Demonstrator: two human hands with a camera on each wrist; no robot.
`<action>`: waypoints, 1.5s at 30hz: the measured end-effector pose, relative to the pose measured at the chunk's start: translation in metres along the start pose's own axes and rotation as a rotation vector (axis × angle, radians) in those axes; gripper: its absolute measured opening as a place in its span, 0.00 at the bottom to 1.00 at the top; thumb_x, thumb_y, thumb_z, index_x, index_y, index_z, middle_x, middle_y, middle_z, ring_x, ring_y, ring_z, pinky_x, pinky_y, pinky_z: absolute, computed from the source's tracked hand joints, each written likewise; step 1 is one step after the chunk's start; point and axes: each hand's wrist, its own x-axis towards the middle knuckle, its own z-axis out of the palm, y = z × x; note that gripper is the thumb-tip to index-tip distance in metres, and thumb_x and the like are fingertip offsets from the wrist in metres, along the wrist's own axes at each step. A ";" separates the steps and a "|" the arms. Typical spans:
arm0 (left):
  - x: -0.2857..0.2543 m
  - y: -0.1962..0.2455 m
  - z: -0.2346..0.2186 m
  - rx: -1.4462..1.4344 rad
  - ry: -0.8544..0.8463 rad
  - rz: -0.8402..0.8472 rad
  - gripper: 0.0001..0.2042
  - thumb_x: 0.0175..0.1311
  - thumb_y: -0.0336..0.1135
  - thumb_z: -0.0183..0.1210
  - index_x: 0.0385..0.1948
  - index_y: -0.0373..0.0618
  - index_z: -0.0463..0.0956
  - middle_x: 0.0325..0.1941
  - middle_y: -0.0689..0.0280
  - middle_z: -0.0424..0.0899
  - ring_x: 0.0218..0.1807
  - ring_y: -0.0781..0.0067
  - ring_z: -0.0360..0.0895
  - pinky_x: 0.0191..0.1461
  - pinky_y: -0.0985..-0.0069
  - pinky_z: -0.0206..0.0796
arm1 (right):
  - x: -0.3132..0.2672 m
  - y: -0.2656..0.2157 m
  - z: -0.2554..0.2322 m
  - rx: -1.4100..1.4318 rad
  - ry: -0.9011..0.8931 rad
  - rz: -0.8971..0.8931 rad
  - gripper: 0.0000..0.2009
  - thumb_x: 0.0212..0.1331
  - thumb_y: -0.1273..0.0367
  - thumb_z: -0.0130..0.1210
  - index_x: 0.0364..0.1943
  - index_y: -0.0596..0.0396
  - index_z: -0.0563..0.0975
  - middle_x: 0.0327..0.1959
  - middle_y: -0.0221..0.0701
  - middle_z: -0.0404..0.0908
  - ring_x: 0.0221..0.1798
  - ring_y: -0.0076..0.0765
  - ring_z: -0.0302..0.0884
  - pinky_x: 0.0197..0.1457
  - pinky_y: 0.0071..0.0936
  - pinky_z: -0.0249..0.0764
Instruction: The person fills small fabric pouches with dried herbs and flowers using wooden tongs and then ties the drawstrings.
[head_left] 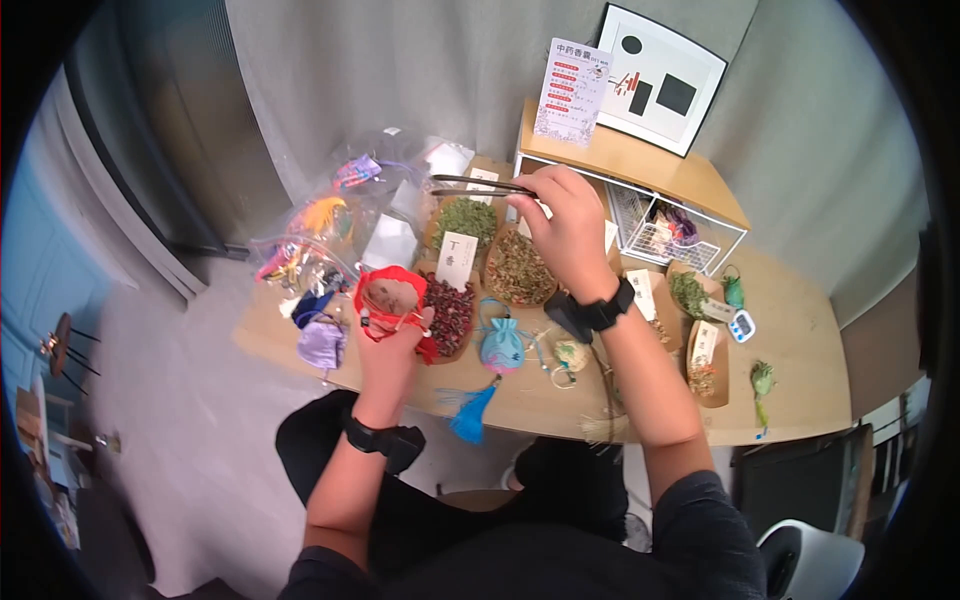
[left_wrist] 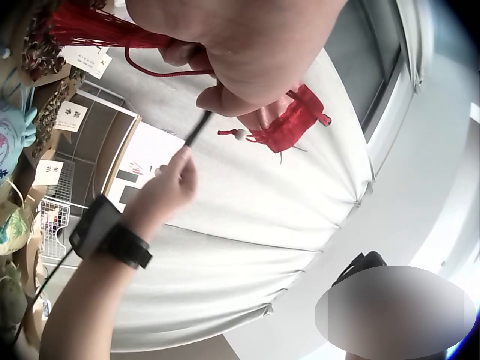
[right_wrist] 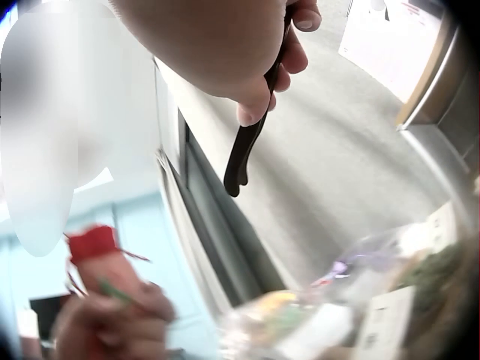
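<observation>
1. Left hand [head_left: 388,365] – fingers curled round the red pouch [head_left: 392,293], its mouth open and facing up, in front of the plastic bags [head_left: 325,215].
2. Right hand [head_left: 568,228] pinches black tongs [head_left: 485,186] between thumb and fingers; tips slightly apart, in head view by the green herbs [head_left: 463,222].
3. Dried red buds [head_left: 448,312] in a tray just beside the pouch – blue pouch [head_left: 502,345] with tassel to their right.

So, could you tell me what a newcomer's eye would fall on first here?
Probably the bright red fabric pouch, its mouth open, in the left hand at the table's left side. Next, the long dark tongs raised in the right hand, then the bright blue tassel near the front edge, below a light blue pouch.
</observation>
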 end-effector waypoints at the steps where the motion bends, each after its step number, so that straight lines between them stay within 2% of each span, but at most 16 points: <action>1: 0.000 0.000 0.001 -0.022 -0.004 0.000 0.26 0.57 0.12 0.64 0.56 0.46 0.72 0.51 0.70 0.79 0.53 0.77 0.77 0.59 0.74 0.71 | 0.008 -0.013 -0.017 0.068 0.022 -0.017 0.10 0.50 0.70 0.71 0.36 0.52 0.84 0.37 0.32 0.82 0.43 0.44 0.80 0.45 0.41 0.72; 2: 0.001 -0.004 -0.004 -0.042 -0.010 -0.009 0.26 0.57 0.12 0.64 0.57 0.45 0.71 0.53 0.70 0.79 0.54 0.77 0.77 0.60 0.74 0.70 | 0.011 -0.030 -0.033 0.114 -0.016 -0.053 0.12 0.48 0.71 0.72 0.38 0.52 0.84 0.39 0.32 0.83 0.44 0.43 0.80 0.46 0.39 0.70; 4: 0.002 -0.006 -0.002 0.013 -0.007 0.028 0.31 0.56 0.13 0.65 0.62 0.44 0.66 0.54 0.64 0.81 0.54 0.73 0.81 0.58 0.74 0.76 | 0.015 -0.052 -0.051 0.143 -0.110 -0.198 0.11 0.46 0.70 0.70 0.35 0.52 0.84 0.38 0.29 0.81 0.42 0.38 0.79 0.44 0.35 0.69; 6: 0.001 -0.009 -0.004 0.073 -0.029 0.040 0.30 0.56 0.13 0.63 0.62 0.43 0.66 0.53 0.63 0.81 0.53 0.73 0.81 0.58 0.74 0.76 | 0.017 -0.074 -0.061 0.023 -0.177 -0.310 0.12 0.44 0.70 0.69 0.36 0.51 0.84 0.38 0.27 0.80 0.42 0.34 0.78 0.43 0.33 0.69; 10: -0.001 -0.012 -0.007 0.102 -0.101 0.050 0.31 0.55 0.15 0.60 0.63 0.45 0.62 0.55 0.62 0.78 0.55 0.73 0.80 0.58 0.74 0.75 | 0.010 -0.092 -0.054 -0.220 -0.273 -0.512 0.11 0.43 0.69 0.64 0.35 0.52 0.82 0.35 0.24 0.77 0.40 0.30 0.76 0.41 0.30 0.68; 11: -0.001 -0.013 -0.008 0.137 -0.116 0.049 0.32 0.54 0.16 0.61 0.62 0.46 0.60 0.56 0.62 0.76 0.57 0.73 0.78 0.61 0.73 0.73 | 0.007 -0.091 -0.049 -0.215 -0.249 -0.543 0.11 0.43 0.70 0.63 0.34 0.52 0.82 0.34 0.23 0.75 0.39 0.29 0.75 0.41 0.28 0.68; 18: -0.004 -0.003 -0.007 0.233 -0.128 0.027 0.32 0.51 0.18 0.62 0.60 0.44 0.62 0.56 0.63 0.76 0.59 0.72 0.76 0.65 0.70 0.70 | 0.004 -0.094 -0.042 -0.210 -0.222 -0.579 0.11 0.42 0.69 0.65 0.34 0.52 0.81 0.33 0.22 0.74 0.39 0.28 0.74 0.41 0.29 0.68; 22: -0.005 -0.007 -0.005 0.229 -0.142 0.115 0.33 0.53 0.16 0.63 0.62 0.43 0.61 0.58 0.62 0.76 0.61 0.71 0.75 0.66 0.70 0.70 | 0.010 -0.090 -0.038 -0.127 -0.137 -0.551 0.08 0.43 0.68 0.65 0.28 0.50 0.77 0.29 0.24 0.70 0.35 0.30 0.70 0.39 0.28 0.66; 23: -0.006 -0.008 -0.007 0.110 -0.125 0.020 0.34 0.53 0.16 0.65 0.63 0.44 0.61 0.59 0.61 0.76 0.62 0.71 0.75 0.66 0.69 0.70 | 0.008 -0.091 -0.038 -0.101 -0.122 -0.538 0.08 0.44 0.68 0.64 0.25 0.49 0.76 0.27 0.25 0.68 0.33 0.31 0.69 0.38 0.27 0.65; 25: -0.007 -0.012 -0.012 0.165 -0.139 0.005 0.34 0.55 0.17 0.65 0.64 0.44 0.60 0.60 0.60 0.75 0.61 0.71 0.75 0.66 0.69 0.70 | 0.001 -0.092 -0.044 -0.107 -0.184 -0.444 0.09 0.43 0.69 0.66 0.30 0.50 0.80 0.30 0.22 0.72 0.35 0.28 0.72 0.37 0.28 0.64; 29: 0.001 -0.014 -0.013 0.283 -0.162 0.077 0.34 0.55 0.17 0.66 0.64 0.44 0.60 0.59 0.61 0.76 0.61 0.70 0.76 0.65 0.70 0.71 | 0.008 -0.087 -0.052 -0.129 -0.165 -0.474 0.11 0.41 0.70 0.67 0.33 0.51 0.83 0.33 0.21 0.76 0.36 0.26 0.74 0.36 0.28 0.62; 31: -0.001 -0.012 -0.011 0.143 -0.160 0.019 0.34 0.55 0.17 0.66 0.64 0.44 0.60 0.59 0.61 0.76 0.61 0.71 0.75 0.66 0.69 0.71 | 0.007 -0.088 -0.052 -0.135 -0.172 -0.487 0.12 0.41 0.70 0.67 0.34 0.51 0.83 0.32 0.21 0.76 0.36 0.25 0.75 0.36 0.28 0.63; 34: -0.003 -0.013 -0.008 0.037 -0.160 0.004 0.35 0.54 0.16 0.65 0.64 0.45 0.60 0.59 0.61 0.76 0.61 0.71 0.75 0.66 0.69 0.71 | 0.001 -0.092 -0.042 -0.107 -0.137 -0.473 0.12 0.42 0.70 0.66 0.34 0.51 0.83 0.32 0.21 0.75 0.36 0.25 0.74 0.35 0.28 0.63; 38: -0.005 -0.008 -0.005 -0.008 -0.167 -0.011 0.36 0.53 0.16 0.63 0.65 0.45 0.60 0.60 0.62 0.75 0.61 0.71 0.75 0.66 0.70 0.71 | 0.005 -0.101 -0.045 -0.209 -0.180 -0.523 0.08 0.43 0.70 0.64 0.31 0.52 0.82 0.32 0.22 0.74 0.34 0.26 0.72 0.33 0.27 0.62; 41: -0.004 -0.011 -0.011 0.069 -0.185 -0.001 0.37 0.52 0.18 0.64 0.67 0.45 0.59 0.60 0.62 0.75 0.61 0.70 0.75 0.65 0.70 0.72 | 0.006 -0.108 -0.049 -0.224 -0.219 -0.527 0.07 0.44 0.69 0.63 0.29 0.52 0.80 0.33 0.23 0.74 0.34 0.26 0.71 0.34 0.27 0.61; 45: -0.009 -0.006 -0.003 0.099 -0.116 0.057 0.38 0.51 0.21 0.67 0.67 0.45 0.59 0.60 0.62 0.75 0.61 0.70 0.75 0.66 0.69 0.71 | 0.004 -0.116 -0.047 -0.246 -0.200 -0.539 0.07 0.43 0.68 0.63 0.29 0.53 0.79 0.34 0.23 0.75 0.35 0.27 0.70 0.35 0.27 0.61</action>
